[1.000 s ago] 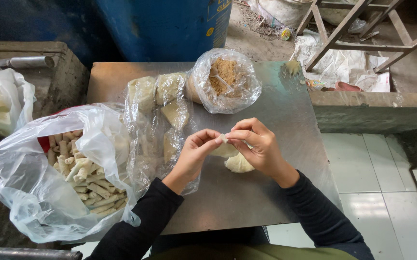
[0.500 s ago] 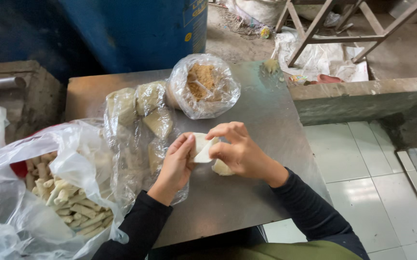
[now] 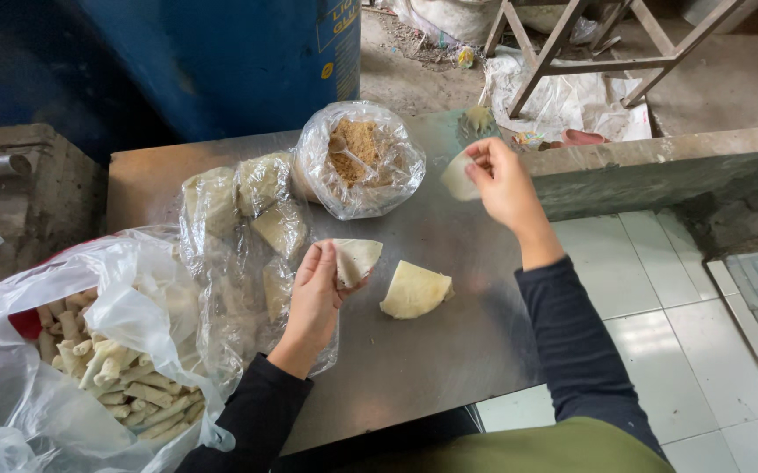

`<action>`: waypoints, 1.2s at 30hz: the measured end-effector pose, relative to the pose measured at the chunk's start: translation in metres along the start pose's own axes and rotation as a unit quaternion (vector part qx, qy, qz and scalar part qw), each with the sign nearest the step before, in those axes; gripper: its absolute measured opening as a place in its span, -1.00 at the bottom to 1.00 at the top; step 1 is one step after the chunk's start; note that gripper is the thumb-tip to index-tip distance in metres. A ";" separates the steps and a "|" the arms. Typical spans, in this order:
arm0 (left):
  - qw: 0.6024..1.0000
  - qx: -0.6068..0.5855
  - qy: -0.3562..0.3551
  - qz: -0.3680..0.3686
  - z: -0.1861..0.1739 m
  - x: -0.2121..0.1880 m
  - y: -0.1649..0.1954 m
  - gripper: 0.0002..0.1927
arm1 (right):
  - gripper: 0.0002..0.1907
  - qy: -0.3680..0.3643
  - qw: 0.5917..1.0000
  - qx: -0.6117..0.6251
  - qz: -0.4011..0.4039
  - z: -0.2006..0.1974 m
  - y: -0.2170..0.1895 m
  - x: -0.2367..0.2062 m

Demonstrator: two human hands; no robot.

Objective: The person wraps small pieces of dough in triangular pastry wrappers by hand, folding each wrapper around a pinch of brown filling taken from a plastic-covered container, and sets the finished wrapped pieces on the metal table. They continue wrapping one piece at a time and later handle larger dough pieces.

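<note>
Head view: both hands' fingers (image 3: 330,263) around wrapper pieces (image 3: 357,258).

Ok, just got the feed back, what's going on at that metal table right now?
A person in dark sleeves is working with thin pale wrappers at a steel table. The left hand holds a folded wrapper, cupped like a cone. The right hand is raised near the table's far edge, pinching a small pale piece. A stack of folded wrappers lies on the table between them. A bag of brown crumbly filling sits behind, and a big plastic bag of finished rolls lies at the left.
</note>
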State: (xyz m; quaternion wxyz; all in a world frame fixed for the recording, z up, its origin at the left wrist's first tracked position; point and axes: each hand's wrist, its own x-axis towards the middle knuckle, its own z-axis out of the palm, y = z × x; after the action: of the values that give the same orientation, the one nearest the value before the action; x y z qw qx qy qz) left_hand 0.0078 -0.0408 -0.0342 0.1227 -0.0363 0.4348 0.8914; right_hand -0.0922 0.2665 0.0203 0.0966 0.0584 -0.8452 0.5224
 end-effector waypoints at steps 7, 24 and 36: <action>0.994 0.089 -0.056 0.038 0.005 -0.002 -0.009 -0.76 | -0.79 -0.138 0.990 0.012 0.016 0.018 0.027 0.057; 0.987 0.147 -0.052 0.027 0.006 -0.005 -0.009 -0.78 | -0.83 -0.129 0.988 0.084 0.021 0.016 0.027 0.050; 0.987 0.144 -0.056 0.034 0.006 -0.004 -0.011 -0.78 | -0.83 -0.008 0.989 -0.147 0.000 0.021 0.027 0.044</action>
State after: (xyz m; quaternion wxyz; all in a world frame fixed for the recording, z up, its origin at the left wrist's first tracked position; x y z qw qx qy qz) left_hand 0.0150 -0.0306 -0.0382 0.1206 0.0462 0.5522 0.8237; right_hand -0.1427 0.2597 -0.0029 0.0970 0.0475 -0.9136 0.3920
